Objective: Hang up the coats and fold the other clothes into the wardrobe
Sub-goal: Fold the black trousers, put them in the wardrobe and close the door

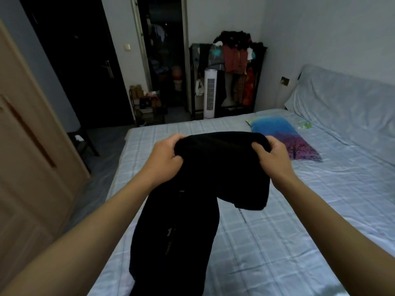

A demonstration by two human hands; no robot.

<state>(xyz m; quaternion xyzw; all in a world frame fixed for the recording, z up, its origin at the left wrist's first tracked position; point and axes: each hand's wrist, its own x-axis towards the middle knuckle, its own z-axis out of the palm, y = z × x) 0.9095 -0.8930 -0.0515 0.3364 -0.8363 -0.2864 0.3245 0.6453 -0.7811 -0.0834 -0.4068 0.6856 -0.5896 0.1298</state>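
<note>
A black garment [205, 189] hangs in the air over the near left part of the bed [277, 242], held up by both hands. The left hand [165, 160] has its fingers curled tight into one top corner of the cloth; the right hand [272, 155] pinches the other top corner, fingers folded over the edge. Between them the top edge sags; below, one long part trails toward the bed's near edge and a shorter flap hangs on the right. It looks soft, limp and fairly light, likely to slump unless gripped at its corners or seams. Farther along the bed lies a blue-and-purple pillow [284, 137]. Beyond the far edge stands a laden clothes rack [235, 60].
</note>
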